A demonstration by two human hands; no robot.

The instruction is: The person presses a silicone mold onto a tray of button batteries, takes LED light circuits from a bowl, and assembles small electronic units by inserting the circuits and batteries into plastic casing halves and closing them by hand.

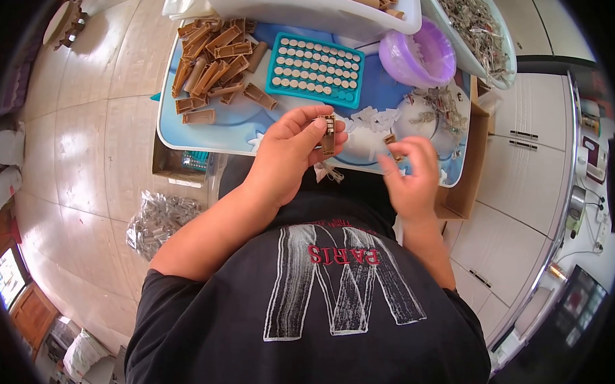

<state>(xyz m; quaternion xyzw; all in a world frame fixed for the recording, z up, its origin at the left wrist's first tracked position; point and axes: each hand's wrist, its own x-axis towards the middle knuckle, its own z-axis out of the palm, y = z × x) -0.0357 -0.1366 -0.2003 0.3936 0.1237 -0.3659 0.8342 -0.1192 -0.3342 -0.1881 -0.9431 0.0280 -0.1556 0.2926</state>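
My left hand (282, 152) pinches a narrow brown plastic casing (329, 138) between thumb and fingers, upright over the table's near edge. Small silvery round parts, like button cells, sit in the casing's upper end. To its right, my right hand (415, 178) is curled and slightly blurred. A small brown piece (391, 140) shows at its fingertips; its exact kind is hard to make out. Beyond my hands lies a teal tray (271, 85) with rows of round, pale button cells. Small translucent plastic pieces (373, 120) are scattered on the blue table (234, 137) between the tray and my right hand.
A heap of brown casings (215, 63) covers the table's far left. A purple bowl (438, 55), a large white bin (308, 16) and a tub of wired parts (474, 30) stand at the back. Wired parts (443, 109) lie at right. A clear bag (163, 221) rests on the floor.
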